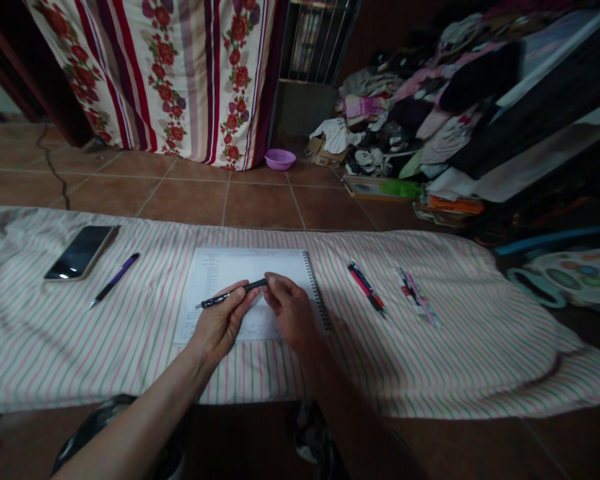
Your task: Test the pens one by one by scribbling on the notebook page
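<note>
A black pen (253,285) is held between my two hands, above an open spiral notebook (260,263) with printed pages. My left hand (225,323) is closed around the middle of the pen, whose clip end points left. The fingertips of my right hand (291,307) pinch the pen's other end. On the cloth to the right of the notebook lie red and dark pens (367,289), side by side. Farther right is a group of pink and clear pens (418,297). A purple and black pen (115,280) rests left of the notebook.
A smartphone (81,253) lies at the left on the striped cloth (145,353). Beyond it are a tiled floor (195,193), a floral curtain (195,80) and a purple basin (280,159). Clothes (405,107) are heaped at the back right.
</note>
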Motion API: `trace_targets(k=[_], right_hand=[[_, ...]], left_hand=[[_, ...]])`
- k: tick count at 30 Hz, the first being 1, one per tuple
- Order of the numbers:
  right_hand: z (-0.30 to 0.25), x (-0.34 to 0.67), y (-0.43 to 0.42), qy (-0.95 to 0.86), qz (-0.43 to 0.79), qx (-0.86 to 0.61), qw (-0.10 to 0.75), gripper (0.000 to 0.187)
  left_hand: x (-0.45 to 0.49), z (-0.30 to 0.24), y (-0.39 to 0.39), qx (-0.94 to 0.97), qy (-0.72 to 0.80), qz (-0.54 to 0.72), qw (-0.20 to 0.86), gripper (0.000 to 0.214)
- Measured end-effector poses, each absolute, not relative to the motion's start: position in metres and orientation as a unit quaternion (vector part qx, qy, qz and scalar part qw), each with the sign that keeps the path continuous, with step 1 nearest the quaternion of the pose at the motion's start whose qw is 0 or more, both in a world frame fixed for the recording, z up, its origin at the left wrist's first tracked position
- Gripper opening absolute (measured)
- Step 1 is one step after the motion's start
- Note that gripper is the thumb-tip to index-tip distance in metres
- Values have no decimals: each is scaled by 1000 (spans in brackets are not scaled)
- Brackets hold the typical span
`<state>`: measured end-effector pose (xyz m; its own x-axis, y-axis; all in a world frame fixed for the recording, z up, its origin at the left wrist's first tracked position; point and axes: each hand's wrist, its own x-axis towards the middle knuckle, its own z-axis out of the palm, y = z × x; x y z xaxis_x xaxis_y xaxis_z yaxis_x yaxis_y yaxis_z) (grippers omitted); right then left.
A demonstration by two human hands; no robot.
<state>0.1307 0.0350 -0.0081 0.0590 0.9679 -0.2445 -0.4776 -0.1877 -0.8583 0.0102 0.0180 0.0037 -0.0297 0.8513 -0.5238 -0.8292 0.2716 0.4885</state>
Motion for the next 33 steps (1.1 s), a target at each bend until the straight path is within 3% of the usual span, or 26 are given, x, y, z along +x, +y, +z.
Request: trace_targets(k=[22,29,33], right_hand=[[-9,137,34,-275,606,-478,573,27],[-8,150,41,-251,591,-484,595,28],[-10,155,42,-258,588,-489,590,28]], left_hand=[[12,-3,14,74,401,594,694,17],[-5,9,9,167,350,558,733,46],[-19,5,12,244,426,559,668,31]])
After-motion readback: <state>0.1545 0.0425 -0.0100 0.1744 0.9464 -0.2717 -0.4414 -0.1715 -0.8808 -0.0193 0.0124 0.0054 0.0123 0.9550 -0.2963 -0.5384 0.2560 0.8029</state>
